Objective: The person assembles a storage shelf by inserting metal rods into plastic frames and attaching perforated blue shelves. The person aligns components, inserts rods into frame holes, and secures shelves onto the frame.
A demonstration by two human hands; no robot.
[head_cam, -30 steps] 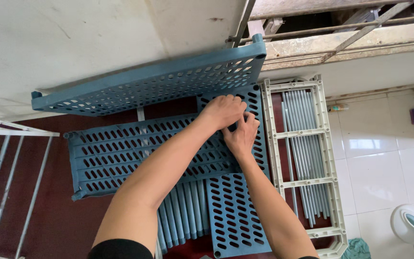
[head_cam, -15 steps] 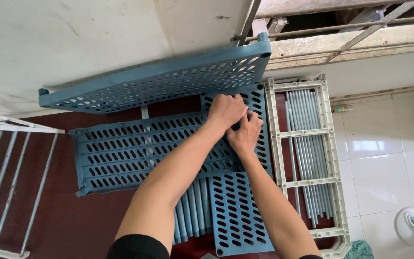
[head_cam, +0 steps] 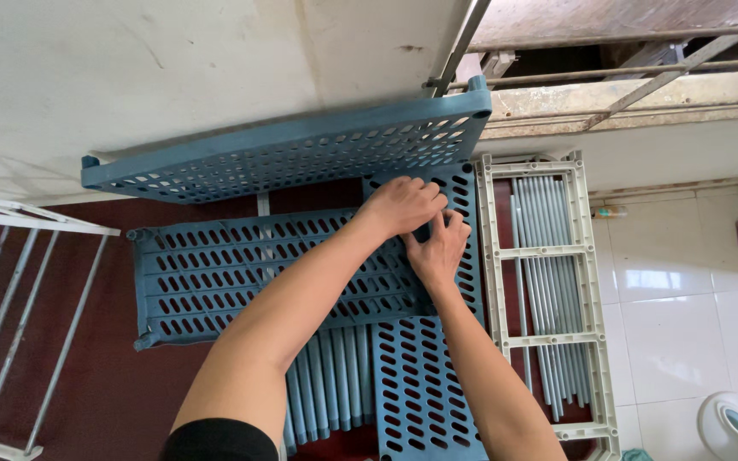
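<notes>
Since the earlier frames both hands have stayed at the same spot on the blue panels, and only the view has drifted a little, so everything sits slightly lower and more to the right. The left hand [head_cam: 403, 205] lies palm down with its fingers curled together on the upper end of the upright slotted panel [head_cam: 424, 376], pressing on it rather than clamping it. The right hand [head_cam: 439, 248] is just below and touching the left one, its fingers bent and pinched on the edge where this panel meets the flat slotted panel [head_cam: 241, 273]; I cannot tell if something small is between the fingertips.

The flat slotted panel lies across the dark red floor [head_cam: 87, 376], to the left of the hands. Under it, a bundle of blue tubes [head_cam: 326, 380] shows beside the upright panel. Behind the hands a third blue shelf panel [head_cam: 284, 154] leans tilted against the pale wall [head_cam: 130, 68]. To the right, a cream frame [head_cam: 548, 252] lies on the floor with grey tubes [head_cam: 544, 290] under it. Beyond it are white tiles [head_cam: 685, 282], and a white metal rail [head_cam: 10, 341] is at the far left.
</notes>
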